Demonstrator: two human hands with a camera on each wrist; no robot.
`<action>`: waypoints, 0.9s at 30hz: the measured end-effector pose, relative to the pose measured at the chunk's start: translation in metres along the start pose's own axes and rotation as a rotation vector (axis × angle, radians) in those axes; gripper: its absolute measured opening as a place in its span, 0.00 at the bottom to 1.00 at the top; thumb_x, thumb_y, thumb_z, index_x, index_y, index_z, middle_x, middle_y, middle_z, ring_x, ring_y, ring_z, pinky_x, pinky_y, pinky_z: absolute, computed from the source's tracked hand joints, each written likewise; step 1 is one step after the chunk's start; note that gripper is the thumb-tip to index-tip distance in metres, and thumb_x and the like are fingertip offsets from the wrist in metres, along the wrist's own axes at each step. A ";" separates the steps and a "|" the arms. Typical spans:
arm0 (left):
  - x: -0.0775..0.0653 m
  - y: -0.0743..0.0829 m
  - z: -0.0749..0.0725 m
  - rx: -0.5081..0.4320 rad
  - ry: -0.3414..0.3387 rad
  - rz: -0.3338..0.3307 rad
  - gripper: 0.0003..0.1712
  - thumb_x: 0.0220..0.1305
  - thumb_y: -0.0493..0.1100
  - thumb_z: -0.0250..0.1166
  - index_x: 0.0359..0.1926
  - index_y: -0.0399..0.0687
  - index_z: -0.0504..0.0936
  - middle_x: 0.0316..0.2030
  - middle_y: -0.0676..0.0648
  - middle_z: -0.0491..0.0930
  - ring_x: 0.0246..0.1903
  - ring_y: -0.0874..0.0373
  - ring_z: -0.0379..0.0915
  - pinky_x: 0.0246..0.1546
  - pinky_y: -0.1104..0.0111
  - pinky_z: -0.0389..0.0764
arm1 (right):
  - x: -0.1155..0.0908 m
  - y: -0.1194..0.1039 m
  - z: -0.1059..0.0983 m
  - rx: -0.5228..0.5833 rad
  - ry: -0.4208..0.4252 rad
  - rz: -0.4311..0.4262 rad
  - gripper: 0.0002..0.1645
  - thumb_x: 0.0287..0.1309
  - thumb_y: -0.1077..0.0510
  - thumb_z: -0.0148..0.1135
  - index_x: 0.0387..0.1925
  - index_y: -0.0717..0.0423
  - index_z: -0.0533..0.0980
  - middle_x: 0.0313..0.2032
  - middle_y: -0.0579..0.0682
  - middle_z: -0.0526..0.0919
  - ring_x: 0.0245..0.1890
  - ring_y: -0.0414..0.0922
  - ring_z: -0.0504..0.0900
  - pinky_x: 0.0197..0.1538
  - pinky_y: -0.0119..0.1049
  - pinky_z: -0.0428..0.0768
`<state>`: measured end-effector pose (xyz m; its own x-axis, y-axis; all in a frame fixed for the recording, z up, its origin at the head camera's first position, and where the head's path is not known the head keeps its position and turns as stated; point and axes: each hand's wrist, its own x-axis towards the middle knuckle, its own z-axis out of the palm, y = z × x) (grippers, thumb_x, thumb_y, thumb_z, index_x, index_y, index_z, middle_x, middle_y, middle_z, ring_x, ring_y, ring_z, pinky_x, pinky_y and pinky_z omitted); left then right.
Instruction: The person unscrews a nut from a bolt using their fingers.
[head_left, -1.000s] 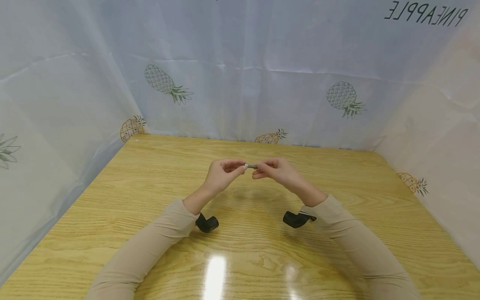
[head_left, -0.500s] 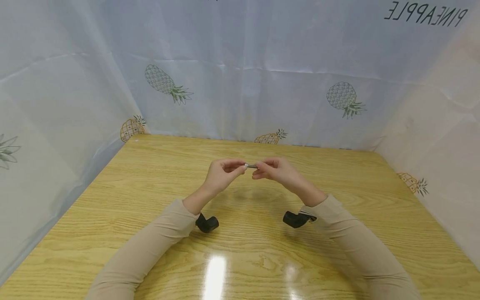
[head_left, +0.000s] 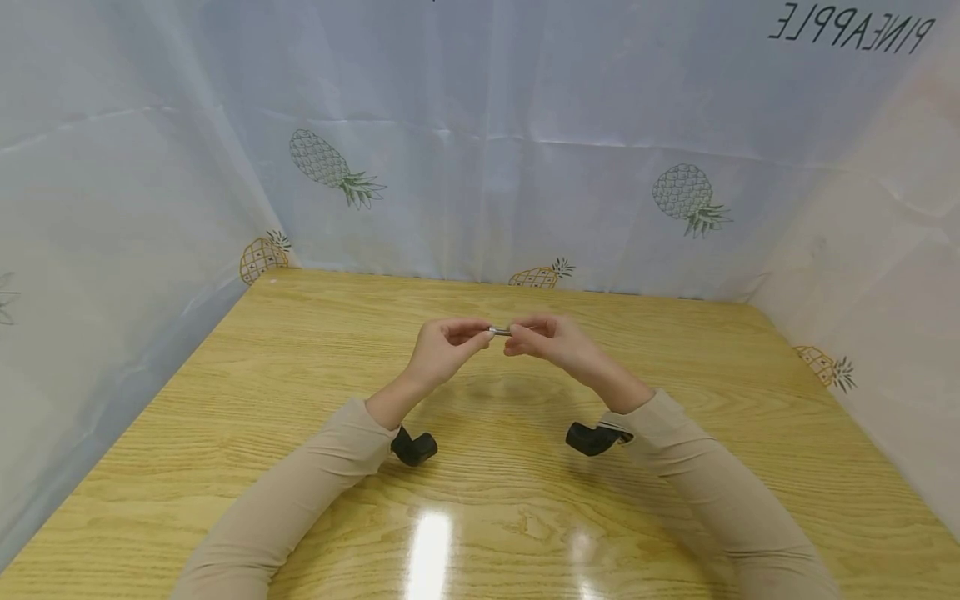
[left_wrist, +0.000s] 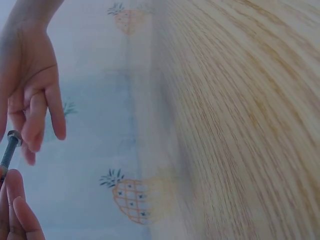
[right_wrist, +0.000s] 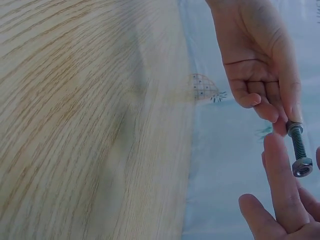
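A metal bolt (right_wrist: 298,142) is held level above the table between the two hands, in the middle of the head view. My left hand (head_left: 444,348) pinches its head end with thumb and fingertips. On the free end of the threaded shank sits a hex nut (right_wrist: 302,168), facing my right hand (head_left: 557,342). In the right wrist view the right fingers (right_wrist: 286,195) are extended around the nut, with a gap between them and it. The left wrist view shows the nut (left_wrist: 15,136) beside the loosely spread right fingers, and the left fingertips lower down on the bolt.
Below the hands lies a wood-grain table (head_left: 495,467). Pale curtains (head_left: 480,167) printed with pineapples hang along its back and sides. Black wrist-mounted pieces (head_left: 414,448) stick out under both sleeve cuffs.
The right fingertips have shifted slightly leftward along the bolt and look a little blurred. The left hand and the bolt hold still.
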<state>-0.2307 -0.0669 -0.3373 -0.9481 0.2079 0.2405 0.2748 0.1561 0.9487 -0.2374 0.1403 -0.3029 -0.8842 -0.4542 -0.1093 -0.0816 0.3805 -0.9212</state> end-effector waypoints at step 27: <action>-0.001 0.001 0.000 -0.007 0.002 -0.004 0.15 0.61 0.40 0.63 0.48 0.38 0.82 0.44 0.37 0.83 0.37 0.58 0.82 0.44 0.61 0.83 | 0.001 -0.001 0.001 0.010 0.048 0.007 0.19 0.61 0.54 0.59 0.52 0.58 0.73 0.47 0.55 0.82 0.51 0.49 0.80 0.65 0.54 0.68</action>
<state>-0.2300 -0.0668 -0.3368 -0.9496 0.2057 0.2366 0.2696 0.1504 0.9512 -0.2379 0.1385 -0.3027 -0.9058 -0.4122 -0.0979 -0.0709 0.3752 -0.9242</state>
